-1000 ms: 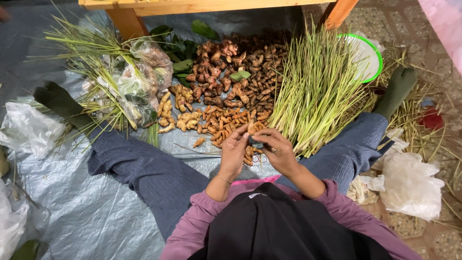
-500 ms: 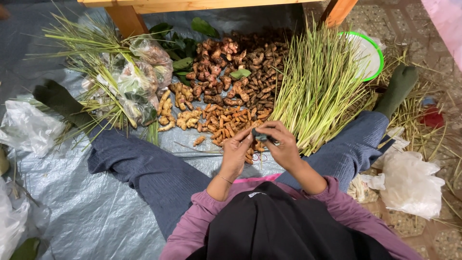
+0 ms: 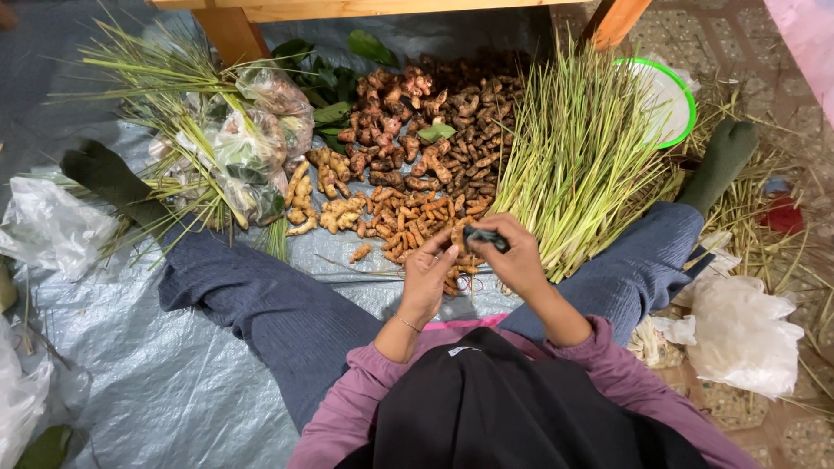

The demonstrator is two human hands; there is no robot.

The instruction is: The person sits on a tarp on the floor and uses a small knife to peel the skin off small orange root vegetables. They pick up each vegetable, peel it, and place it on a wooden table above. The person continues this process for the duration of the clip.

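I sit on a grey tarp with my legs spread. Both hands meet just in front of a pile of small orange turmeric roots. My right hand is closed around a small dark object. The fingertips of my left hand pinch an orange root piece right against that dark object. What the dark object is cannot be made out.
Behind the turmeric lie pale ginger pieces and a heap of brown roots. Lemongrass stalks lie to the right, with bagged greens to the left. A green-rimmed bowl and a white plastic bag are at the right. Wooden table legs stand behind.
Both hands have shifted slightly up and toward the turmeric pile, and the fingers have rearranged around the dark object. My legs and the piles have not moved.
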